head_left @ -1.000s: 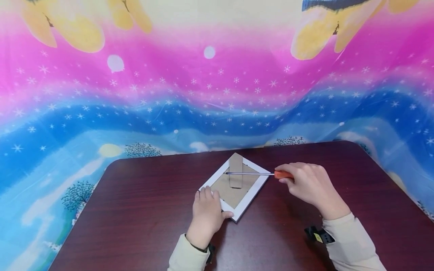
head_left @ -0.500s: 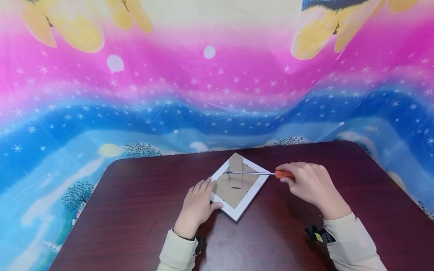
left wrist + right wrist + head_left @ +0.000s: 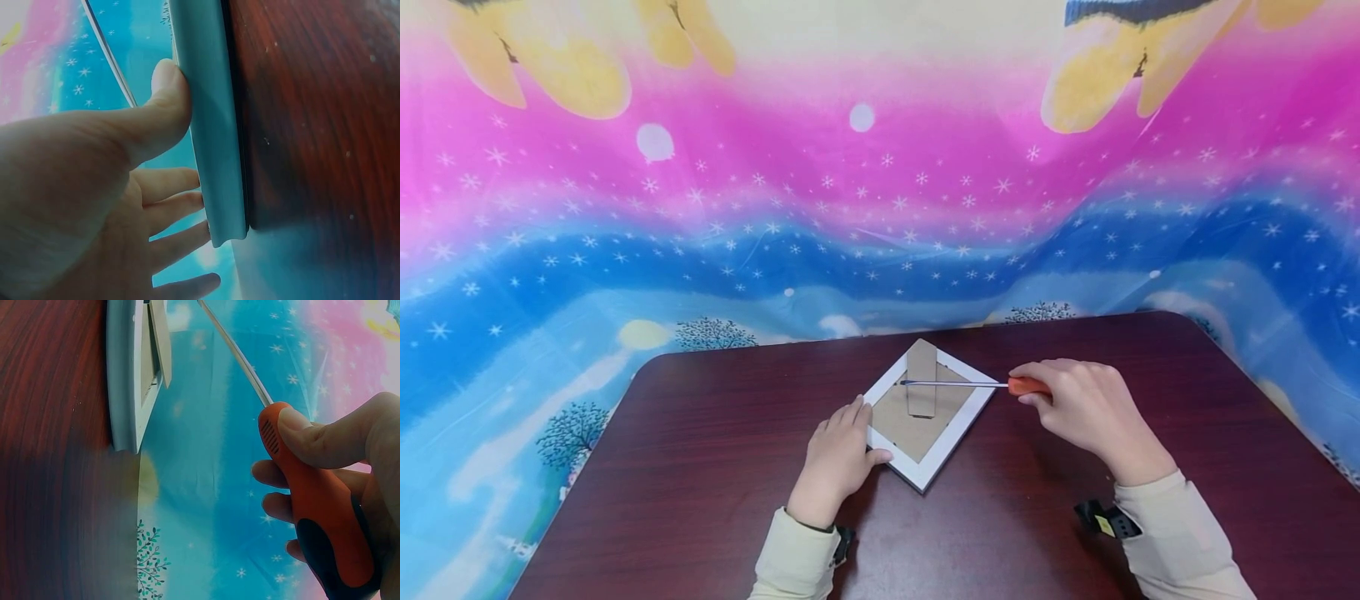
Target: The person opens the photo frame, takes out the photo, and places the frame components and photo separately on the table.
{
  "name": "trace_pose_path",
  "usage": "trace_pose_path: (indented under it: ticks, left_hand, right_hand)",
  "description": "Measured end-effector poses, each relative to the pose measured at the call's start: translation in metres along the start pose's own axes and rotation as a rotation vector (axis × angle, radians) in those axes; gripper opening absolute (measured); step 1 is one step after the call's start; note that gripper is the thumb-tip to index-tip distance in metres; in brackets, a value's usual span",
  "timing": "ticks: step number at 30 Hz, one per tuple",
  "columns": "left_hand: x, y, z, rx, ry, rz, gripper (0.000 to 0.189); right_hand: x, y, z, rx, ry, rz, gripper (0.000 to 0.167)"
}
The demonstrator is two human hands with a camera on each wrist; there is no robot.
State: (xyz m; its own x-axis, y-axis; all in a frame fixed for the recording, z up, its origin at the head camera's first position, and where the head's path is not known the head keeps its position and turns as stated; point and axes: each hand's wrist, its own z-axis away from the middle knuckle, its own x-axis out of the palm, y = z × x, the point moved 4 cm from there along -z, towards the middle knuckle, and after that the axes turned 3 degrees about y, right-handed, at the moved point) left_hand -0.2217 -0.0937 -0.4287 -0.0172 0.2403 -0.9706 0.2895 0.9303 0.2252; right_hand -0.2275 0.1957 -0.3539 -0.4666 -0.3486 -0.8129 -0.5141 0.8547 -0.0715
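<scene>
A white picture frame (image 3: 953, 437) lies back side up on the table, turned like a diamond, its brown backing board (image 3: 898, 419) and easel stand (image 3: 922, 367) showing. My left hand (image 3: 837, 457) rests at the frame's left edge with its fingers extended; in the left wrist view the thumb (image 3: 167, 94) touches the frame's rim. My right hand (image 3: 1086, 412) grips a screwdriver (image 3: 1026, 386) by its orange-and-black handle (image 3: 322, 500). The metal shaft crosses over the stand, its tip near the backing board's left edge. In the right wrist view the shaft appears raised above the frame.
The dark red-brown wooden table (image 3: 715, 467) has rounded far corners. Behind it hangs a colourful cloth (image 3: 880, 208) with snowflakes and trees. A black strap device (image 3: 1105, 521) is at my right wrist.
My left hand has shifted up and left from the frame's lower-left corner area, mostly in the first half second. The screwdriver and right hand have hardly moved.
</scene>
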Motion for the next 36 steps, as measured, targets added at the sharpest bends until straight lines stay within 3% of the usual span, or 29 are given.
trace_pose_path:
  ticks: [13, 36]
  left_hand:
    - [0.000, 0.006, 0.000, -0.057, -0.021, -0.028, 0.075]
    - [0.001, 0.026, 0.007, -0.142, 0.036, -0.254, 0.079]
  right_hand:
    - [0.000, -0.001, 0.000, 0.004, -0.015, -0.005, 0.031]
    - [0.001, -0.002, -0.001, 0.008, -0.029, 0.004, 0.031]
